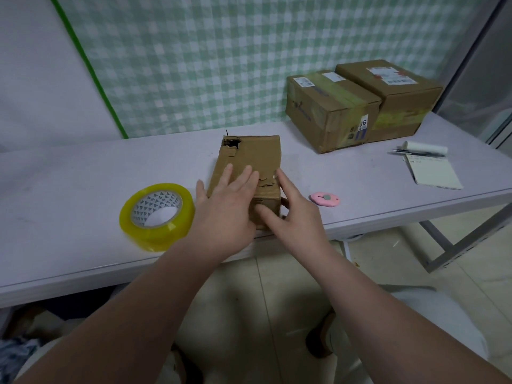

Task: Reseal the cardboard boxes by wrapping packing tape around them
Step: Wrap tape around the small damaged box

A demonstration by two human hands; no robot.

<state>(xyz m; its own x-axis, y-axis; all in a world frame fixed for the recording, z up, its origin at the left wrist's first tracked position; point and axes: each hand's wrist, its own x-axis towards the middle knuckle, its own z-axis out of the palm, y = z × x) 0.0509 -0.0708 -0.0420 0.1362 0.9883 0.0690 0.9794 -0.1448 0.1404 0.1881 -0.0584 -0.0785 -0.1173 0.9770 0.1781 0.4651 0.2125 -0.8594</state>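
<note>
Green-checked cloth (221, 51) is hung behind a pale surface (83, 176). Near its front edge a torn cardboard box (255, 153) is set, with the left hand (221, 209) laid flat on its top, fingers straight. The right hand (291, 217) is spread against the near right corner, nothing being gripped. A yellow tape roll (155, 236) is placed just left, a pink cutter (324, 199) near the right.

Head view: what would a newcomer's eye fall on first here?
The torn small box at the middle of the table, with the left hand flat on its top and the right hand touching its near end. A yellow tape roll lies just left of it; two bigger boxes stand at the back right.
</note>
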